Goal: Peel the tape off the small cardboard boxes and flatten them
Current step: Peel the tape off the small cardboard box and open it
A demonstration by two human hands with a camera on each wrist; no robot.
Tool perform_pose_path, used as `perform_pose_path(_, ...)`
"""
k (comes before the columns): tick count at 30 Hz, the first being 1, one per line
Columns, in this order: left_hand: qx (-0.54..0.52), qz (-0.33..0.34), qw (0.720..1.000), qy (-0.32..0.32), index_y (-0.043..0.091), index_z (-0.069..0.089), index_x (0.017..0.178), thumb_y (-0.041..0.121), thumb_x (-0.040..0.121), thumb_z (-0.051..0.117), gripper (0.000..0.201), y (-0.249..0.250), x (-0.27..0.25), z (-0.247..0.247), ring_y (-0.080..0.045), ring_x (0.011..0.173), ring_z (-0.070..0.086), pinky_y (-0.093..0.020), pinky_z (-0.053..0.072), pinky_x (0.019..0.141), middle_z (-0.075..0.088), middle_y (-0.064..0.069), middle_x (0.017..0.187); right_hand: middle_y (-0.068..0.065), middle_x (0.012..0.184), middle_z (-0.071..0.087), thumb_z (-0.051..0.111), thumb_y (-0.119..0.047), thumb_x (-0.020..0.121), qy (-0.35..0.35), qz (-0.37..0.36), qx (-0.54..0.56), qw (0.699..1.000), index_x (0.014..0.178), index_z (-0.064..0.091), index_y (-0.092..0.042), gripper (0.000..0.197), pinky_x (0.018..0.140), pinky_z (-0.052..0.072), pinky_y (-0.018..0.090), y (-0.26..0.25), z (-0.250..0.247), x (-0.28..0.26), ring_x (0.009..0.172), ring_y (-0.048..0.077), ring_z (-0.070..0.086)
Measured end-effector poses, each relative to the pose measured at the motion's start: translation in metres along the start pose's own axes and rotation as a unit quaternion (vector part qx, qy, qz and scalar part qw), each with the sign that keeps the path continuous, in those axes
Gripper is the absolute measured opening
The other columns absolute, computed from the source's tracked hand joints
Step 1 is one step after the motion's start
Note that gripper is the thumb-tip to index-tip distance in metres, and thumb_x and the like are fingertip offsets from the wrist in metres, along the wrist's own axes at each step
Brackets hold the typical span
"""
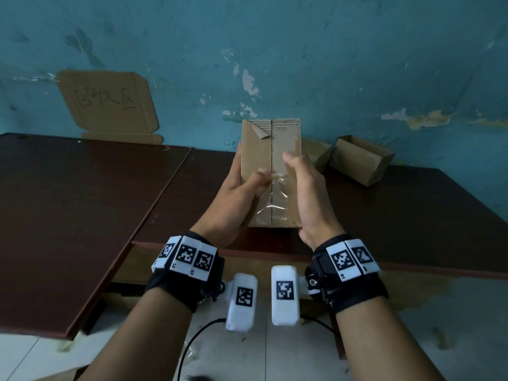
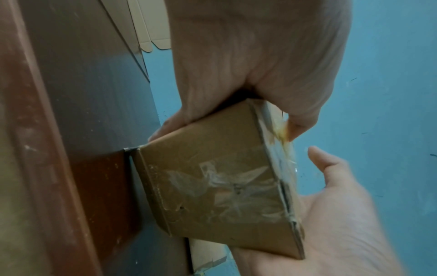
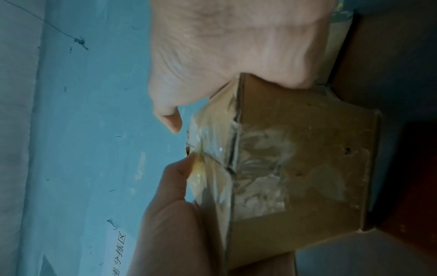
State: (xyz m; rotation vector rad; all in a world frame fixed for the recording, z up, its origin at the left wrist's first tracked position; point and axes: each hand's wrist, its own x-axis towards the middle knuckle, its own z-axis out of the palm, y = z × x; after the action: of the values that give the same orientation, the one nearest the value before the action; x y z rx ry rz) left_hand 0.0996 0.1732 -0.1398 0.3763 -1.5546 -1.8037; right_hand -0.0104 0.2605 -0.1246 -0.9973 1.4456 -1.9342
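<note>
— What is in the frame?

— A person holds a small cardboard box (image 1: 270, 171) upright in both hands above the near edge of a dark brown bench (image 1: 82, 204), its seamed face turned toward the head camera.

— How do the hands grip it?

— The left hand (image 1: 233, 199) wraps the box's left side, fingers (image 1: 238, 155) curled behind it, thumb pressing on a lifted, crinkled end of clear tape (image 1: 270, 199) at the centre seam. The right hand (image 1: 308, 193) cradles the right side and lower corner, its fingers curled round the box edge; the right wrist view shows its thumb held free, just clear of the tape.

— And the tape itself?

— Loose and wrinkled over the lower half of the seam, and it wraps down over the box's bottom end, as both wrist views show. A patch of the paper facing is torn and curled near the top left of the box.

— What else is there?

— An open cardboard box (image 1: 360, 159) lies on the bench by the peeling blue wall (image 1: 330, 50), at right. A flattened cardboard sheet (image 1: 110, 105) with handwritten characters leans against that wall at left
</note>
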Motion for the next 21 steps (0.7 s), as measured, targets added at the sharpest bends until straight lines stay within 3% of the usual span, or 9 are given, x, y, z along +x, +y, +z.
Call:
perform_pose_path(3, 0.007, 0.006, 1.0, -0.005, 0.024, 0.035, 0.166, 0.008, 0.112, 0.049, 0.058, 0.0, 0.0, -0.001, -0.018, 0.126, 0.072, -0.029, 0.06, 0.096, 0.071, -0.004, 0.141, 0.009, 0.122, 0.08, 0.058, -0.006, 0.102, -0.009, 0.003, 0.001, 1.0, 0.137, 0.068, -0.015, 0.038, 0.089, 0.064, 0.039, 0.004, -0.003, 0.002, 0.113, 0.026, 0.078)
perform_pose_path(5, 0.002, 0.003, 1.0, -0.002, 0.025, 0.037, 0.165, 0.007, 0.11, 0.049, 0.059, 0.001, 0.0, -0.001, -0.017, 0.122, 0.074, -0.027, 0.061, 0.092, 0.073, -0.003, 0.137, 0.015, 0.12, 0.079, 0.06, -0.006, 0.095, -0.01, 0.006, -0.001, 1.0, 0.136, 0.067, -0.014, 0.043, 0.084, 0.064, 0.039, 0.006, -0.004, 0.004, 0.109, 0.029, 0.077)
perform_pose_path(7, -0.005, -0.003, 1.0, 0.0, 0.026, 0.04, 0.163, 0.006, 0.108, 0.048, 0.059, 0.003, -0.001, -0.001, -0.017, 0.119, 0.075, -0.027, 0.062, 0.088, 0.074, -0.003, 0.134, 0.023, 0.123, 0.074, 0.061, -0.013, 0.085, -0.006, 0.007, -0.003, 1.0, 0.132, 0.067, -0.012, 0.048, 0.09, 0.066, 0.05, 0.007, -0.003, 0.005, 0.11, 0.038, 0.074)
perform_pose_path(10, -0.017, -0.011, 1.0, -0.008, 0.028, 0.042, 0.16, 0.011, 0.108, 0.049, 0.055, 0.004, -0.004, -0.001, -0.02, 0.121, 0.074, -0.033, 0.062, 0.09, 0.074, -0.003, 0.135, 0.031, 0.125, 0.069, 0.062, -0.018, 0.078, 0.002, 0.001, -0.017, 1.0, 0.127, 0.063, -0.004, 0.051, 0.106, 0.056, 0.071, 0.007, -0.003, 0.006, 0.12, 0.053, 0.066)
perform_pose_path(14, -0.028, -0.008, 0.999, -0.012, 0.026, 0.04, 0.161, 0.026, 0.099, 0.055, 0.063, 0.005, -0.009, 0.0, -0.026, 0.127, 0.071, -0.042, 0.062, 0.098, 0.069, -0.008, 0.142, 0.03, 0.12, 0.068, 0.062, -0.018, 0.08, 0.001, 0.003, -0.031, 1.0, 0.12, 0.063, -0.003, 0.043, 0.105, 0.053, 0.075, 0.006, -0.003, 0.004, 0.119, 0.054, 0.064)
perform_pose_path(17, -0.035, -0.01, 0.999, -0.006, 0.023, 0.046, 0.156, 0.027, 0.105, 0.053, 0.051, 0.006, -0.01, 0.001, -0.026, 0.123, 0.073, -0.042, 0.063, 0.095, 0.071, -0.009, 0.138, 0.021, 0.121, 0.074, 0.066, -0.022, 0.077, 0.008, 0.012, -0.026, 1.0, 0.117, 0.072, -0.016, 0.041, 0.102, 0.06, 0.067, 0.002, -0.001, 0.002, 0.116, 0.042, 0.071)
perform_pose_path(21, -0.027, -0.015, 0.999, 0.039, 0.025, 0.047, 0.156, 0.019, 0.112, 0.052, 0.046, 0.003, -0.006, 0.001, -0.024, 0.123, 0.074, -0.044, 0.062, 0.099, 0.074, -0.005, 0.136, 0.006, 0.128, 0.077, 0.078, -0.027, 0.078, 0.027, 0.035, -0.007, 0.999, 0.132, 0.064, -0.028, 0.056, 0.096, 0.066, 0.047, 0.003, -0.002, 0.003, 0.114, 0.024, 0.078)
